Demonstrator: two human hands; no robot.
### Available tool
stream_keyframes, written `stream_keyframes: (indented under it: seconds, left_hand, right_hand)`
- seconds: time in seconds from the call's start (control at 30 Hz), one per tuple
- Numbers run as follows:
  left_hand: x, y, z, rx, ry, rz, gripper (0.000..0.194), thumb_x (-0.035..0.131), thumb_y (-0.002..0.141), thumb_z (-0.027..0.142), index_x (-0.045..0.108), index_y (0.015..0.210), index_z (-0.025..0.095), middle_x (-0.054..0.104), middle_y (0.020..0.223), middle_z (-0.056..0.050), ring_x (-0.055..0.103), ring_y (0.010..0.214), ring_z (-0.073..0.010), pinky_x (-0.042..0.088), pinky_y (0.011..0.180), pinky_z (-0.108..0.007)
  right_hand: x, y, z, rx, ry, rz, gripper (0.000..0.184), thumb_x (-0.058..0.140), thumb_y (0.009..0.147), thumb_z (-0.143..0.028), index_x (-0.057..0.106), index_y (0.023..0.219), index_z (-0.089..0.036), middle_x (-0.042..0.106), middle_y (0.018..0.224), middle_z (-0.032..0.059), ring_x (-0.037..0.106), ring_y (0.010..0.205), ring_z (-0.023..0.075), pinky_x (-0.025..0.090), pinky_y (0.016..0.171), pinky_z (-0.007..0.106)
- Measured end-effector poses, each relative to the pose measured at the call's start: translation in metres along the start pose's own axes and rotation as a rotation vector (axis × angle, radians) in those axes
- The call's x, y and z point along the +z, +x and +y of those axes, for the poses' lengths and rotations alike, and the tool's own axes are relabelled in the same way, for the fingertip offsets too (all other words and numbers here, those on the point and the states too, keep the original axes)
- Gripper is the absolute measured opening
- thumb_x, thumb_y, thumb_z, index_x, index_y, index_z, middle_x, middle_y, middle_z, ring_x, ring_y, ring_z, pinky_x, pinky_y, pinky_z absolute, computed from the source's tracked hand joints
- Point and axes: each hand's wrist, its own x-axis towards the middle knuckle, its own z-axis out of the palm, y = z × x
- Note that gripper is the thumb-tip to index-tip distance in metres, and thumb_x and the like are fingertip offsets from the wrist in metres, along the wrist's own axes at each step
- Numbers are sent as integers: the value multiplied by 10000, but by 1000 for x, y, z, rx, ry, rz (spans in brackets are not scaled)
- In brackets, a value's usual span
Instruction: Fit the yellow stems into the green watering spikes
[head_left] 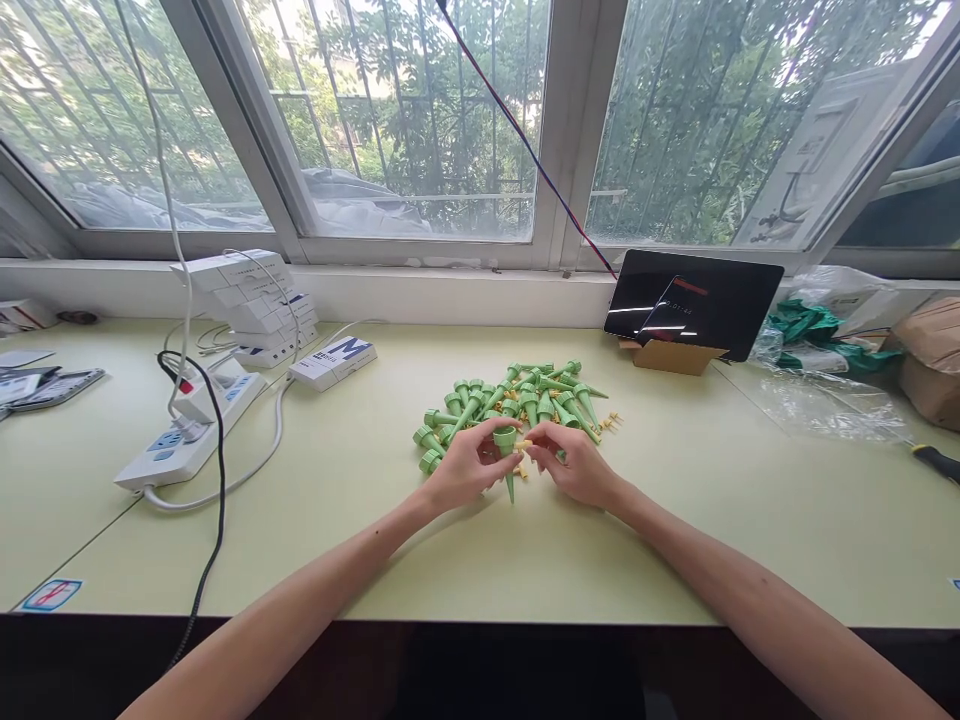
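Observation:
My left hand grips a green plastic watering spike upright, its wide cup on top and the point downward. Close beside it, my right hand pinches a small yellow valve against the side of the spike. Whether the valve sits in the spike or only touches it, I cannot tell. Just behind both hands lies a pile of green spikes, heaped at various angles. Small yellow valves are scattered at the pile's right edge and among the spikes.
A white power strip with cables and a stack of white boxes stand to the left, near a single box. At the back right a tablet leans on a cardboard stand. Plastic bags and a screwdriver lie farther right.

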Motion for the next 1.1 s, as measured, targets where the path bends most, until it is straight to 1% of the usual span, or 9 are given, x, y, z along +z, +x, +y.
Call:
stream_keyframes:
  seconds: [0.13,0.27,0.47,0.67,0.77,0.83,0.93,1.0,1.1]
  left_hand:
    - [0,0,1,-3,7,-9,447,640,843,399,551,1217,170,500,529,73,452,443,-86,390,449,-197]
    - [1,0,0,-6,9,-13,443,638,841,394,555,1215,171,487,519,77,446,442,-86,379,438,-195]
    - [1,0,1,10,27,-23,428,630,844,372,555,1215,172,474,517,81,447,444,-85,387,448,-198]
    - [1,-1,3,30,41,-26,415,627,847,361,562,1212,175,466,519,84,446,445,-80,394,447,-193]
    - [1,-1,2,26,29,-20,410,631,846,361,565,1206,177,478,523,82,449,443,-79,390,446,-192]
    - [1,-1,1,19,20,-14,413,635,843,366,566,1204,177,485,524,80,450,439,-80,389,444,-193]
    - [0,0,0,12,10,5,432,645,835,386,565,1204,176,497,532,74,460,443,-85,397,446,-198]
    - [-1,1,-1,8,0,19,441,647,831,403,568,1202,177,497,536,72,462,441,-87,397,440,-198]
    - [-1,1,-1,-5,-13,21,451,642,832,418,567,1208,181,491,529,73,462,435,-88,389,427,-194]
  right_hand:
    - [0,-1,2,-6,-1,-18,162,474,980,-282,562,881,-190,576,636,-17,523,562,118,415,577,239]
    - [1,-2,3,-13,-25,-23,200,451,985,-282,546,834,-192,553,614,-22,486,542,114,391,566,236]
    - [0,0,2,-32,-92,-26,306,415,990,-282,465,702,-193,529,575,-24,437,515,109,342,556,245]
    - [1,0,2,-33,-97,-44,359,368,1005,-287,431,664,-195,500,548,-29,421,502,105,324,553,251]
    - [1,0,3,-26,-96,-39,353,378,1004,-286,454,673,-191,495,545,-33,419,499,103,332,556,251]
    - [1,0,3,-16,-88,-25,321,398,1001,-291,498,714,-187,511,564,-31,433,510,104,343,558,249]
    - [1,0,2,-2,-50,-3,177,464,981,-301,574,907,-184,561,629,-21,496,565,116,368,558,240]
    - [1,-1,1,-1,-30,8,145,505,964,-301,578,1013,-184,587,668,-11,537,606,125,383,556,236]
    - [1,0,1,-7,-25,20,139,518,958,-299,586,1002,-185,602,694,2,560,631,132,401,560,238]
